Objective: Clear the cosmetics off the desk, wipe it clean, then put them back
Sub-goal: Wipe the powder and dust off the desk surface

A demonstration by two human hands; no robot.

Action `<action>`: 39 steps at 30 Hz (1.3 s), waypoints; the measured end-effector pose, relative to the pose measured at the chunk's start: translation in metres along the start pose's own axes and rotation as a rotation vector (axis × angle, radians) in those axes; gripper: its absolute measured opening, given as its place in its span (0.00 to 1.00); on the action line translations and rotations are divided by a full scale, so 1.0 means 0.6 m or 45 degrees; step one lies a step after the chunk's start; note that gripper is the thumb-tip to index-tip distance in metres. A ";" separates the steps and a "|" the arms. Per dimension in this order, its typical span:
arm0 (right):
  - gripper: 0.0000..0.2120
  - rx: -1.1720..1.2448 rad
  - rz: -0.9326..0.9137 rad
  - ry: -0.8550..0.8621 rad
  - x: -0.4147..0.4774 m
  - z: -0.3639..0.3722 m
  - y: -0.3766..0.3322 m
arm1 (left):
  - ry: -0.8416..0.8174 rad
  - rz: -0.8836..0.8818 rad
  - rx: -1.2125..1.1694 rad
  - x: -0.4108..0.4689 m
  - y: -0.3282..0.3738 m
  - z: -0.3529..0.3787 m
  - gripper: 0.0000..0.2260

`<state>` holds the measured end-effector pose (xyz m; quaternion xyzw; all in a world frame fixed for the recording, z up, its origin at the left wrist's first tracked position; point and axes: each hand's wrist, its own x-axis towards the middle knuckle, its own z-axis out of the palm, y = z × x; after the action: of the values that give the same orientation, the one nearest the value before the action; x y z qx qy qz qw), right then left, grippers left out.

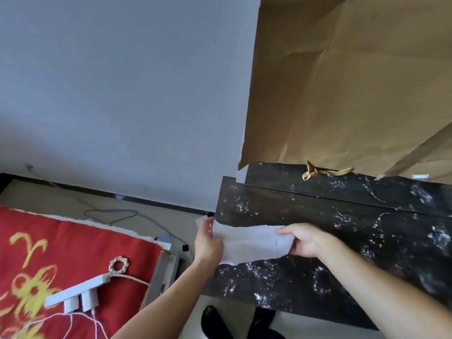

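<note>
A white tissue (252, 243) is stretched between both hands over the left end of the black desk (354, 231). My left hand (208, 243) grips its left edge just off the desk's corner. My right hand (303, 241) pinches its right end above the desktop. The dark marbled top carries white dusty smears and ring marks. No cosmetics are in view.
A large brown paper bag (347, 81) with a twine handle stands at the back of the desk against the wall. To the left lies a red cloth (61, 253) with a white power strip (75, 292), plugs and cables. Black shoes (215, 321) show below the desk edge.
</note>
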<state>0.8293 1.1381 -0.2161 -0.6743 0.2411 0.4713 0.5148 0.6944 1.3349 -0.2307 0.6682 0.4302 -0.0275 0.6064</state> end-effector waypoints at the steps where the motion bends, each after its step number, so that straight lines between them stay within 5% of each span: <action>1: 0.11 -0.051 -0.019 0.013 0.001 0.000 -0.003 | -0.017 -0.013 0.018 0.005 -0.002 0.006 0.27; 10: 0.05 -1.076 -0.985 0.615 0.054 0.066 -0.067 | -0.193 -0.160 -0.103 0.061 -0.016 0.033 0.29; 16: 0.20 -1.566 -1.028 0.058 0.084 0.135 0.033 | 0.168 -0.135 0.410 0.066 -0.087 -0.024 0.18; 20: 0.09 -1.446 -1.371 0.382 0.102 0.147 0.067 | 0.158 -0.209 0.465 0.074 -0.125 -0.039 0.13; 27: 0.16 -1.629 -1.488 0.089 0.164 0.163 0.084 | 0.135 -0.326 0.396 0.075 -0.164 0.001 0.14; 33: 0.23 -1.658 -1.409 0.640 0.253 0.131 -0.045 | 0.153 -0.204 0.416 0.095 -0.171 0.022 0.20; 35: 0.25 -1.707 -1.516 0.467 0.247 0.163 -0.025 | 0.161 -0.178 0.459 0.097 -0.177 0.023 0.19; 39: 0.13 -1.727 -1.496 0.078 0.219 0.152 0.024 | 0.165 -0.167 0.467 0.096 -0.186 0.024 0.20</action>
<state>0.8401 1.2383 -0.3414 -0.8604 -0.4594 0.1547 0.1572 0.6698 1.3419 -0.3543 0.7385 0.4986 -0.1018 0.4424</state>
